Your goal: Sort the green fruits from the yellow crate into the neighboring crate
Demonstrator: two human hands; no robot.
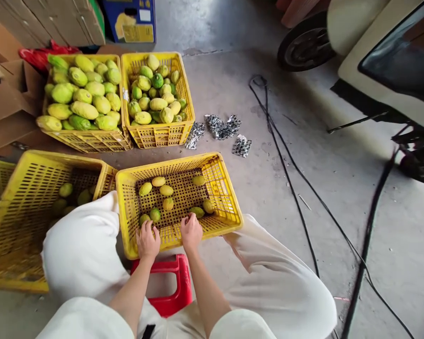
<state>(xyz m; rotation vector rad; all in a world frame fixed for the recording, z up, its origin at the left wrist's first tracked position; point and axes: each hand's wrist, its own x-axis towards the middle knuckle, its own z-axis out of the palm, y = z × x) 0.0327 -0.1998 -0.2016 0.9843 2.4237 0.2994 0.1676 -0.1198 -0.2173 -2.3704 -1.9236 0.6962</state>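
A yellow plastic crate (229,197) stands on the floor between my knees, holding several small green-yellow fruits (166,190). My left hand (147,240) reaches into its near left corner, fingers curled down over a green fruit (155,214). My right hand (191,231) rests just inside the near edge, fingers curled close to another fruit (197,211). What either hand grips is hidden under the fingers.
Two full yellow crates (92,139) (159,134) of larger fruit stand ahead. A tilted crate (31,188) with a few fruits lies at left. A red stool (173,287) is beneath me. Foil scraps (222,126), black cables (289,179), a scooter (374,52) and cardboard boxes (7,94) surround.
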